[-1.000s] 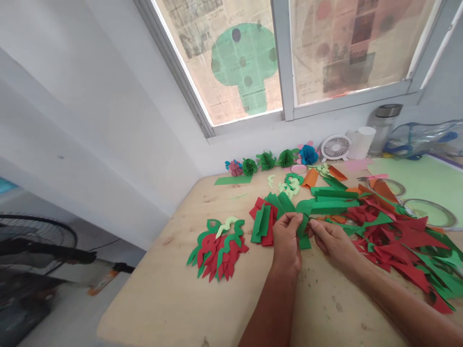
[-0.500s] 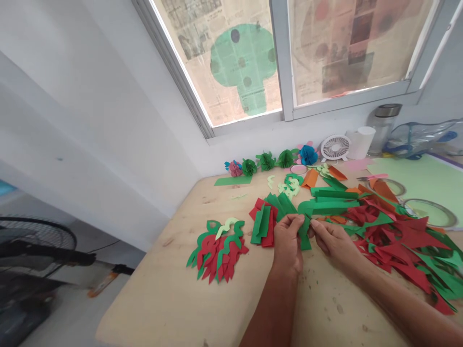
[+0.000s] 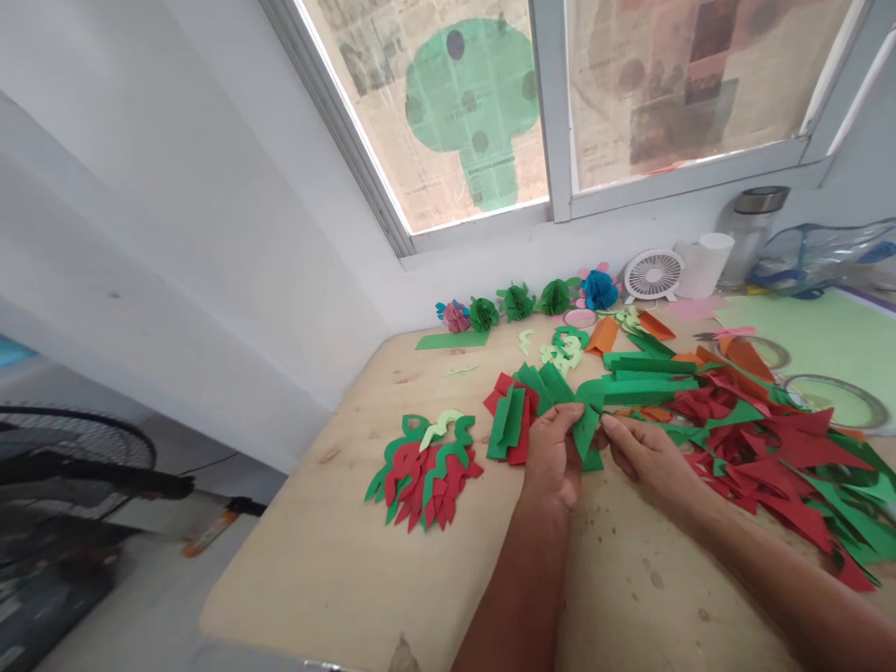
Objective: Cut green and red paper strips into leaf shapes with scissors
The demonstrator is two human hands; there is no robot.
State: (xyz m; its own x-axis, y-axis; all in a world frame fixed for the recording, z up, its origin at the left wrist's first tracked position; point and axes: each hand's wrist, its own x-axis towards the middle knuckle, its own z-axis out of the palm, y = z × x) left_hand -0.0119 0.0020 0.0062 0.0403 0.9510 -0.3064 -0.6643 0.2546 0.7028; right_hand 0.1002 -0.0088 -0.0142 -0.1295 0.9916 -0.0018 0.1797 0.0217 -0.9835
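Between my hands is a small piece of green paper [image 3: 586,431], held just above the table. My left hand [image 3: 555,446] pinches its left side between thumb and fingers. On the other side, my right hand [image 3: 638,450] has its thumb and fingertips closed at the paper's right edge. Folded green paper strips [image 3: 544,385] and a red-and-green folded stack [image 3: 510,425] lie just left of and behind my left hand. Further left rests a fanned pile of red and green cut-out shapes [image 3: 428,476], topped by a pale green wavy piece.
Red and green paper scraps [image 3: 784,467] cover the table's right side, with tape rolls [image 3: 836,401] behind them. Along the wall stand paper pom-pom figures [image 3: 518,303], a small white fan [image 3: 653,273] and a bottle [image 3: 756,233]. The table [image 3: 336,541] ends at the left.
The green paper between my fingers has turned and now shows a broader face. Both hands stay almost in place, while the whole view has shifted slightly.
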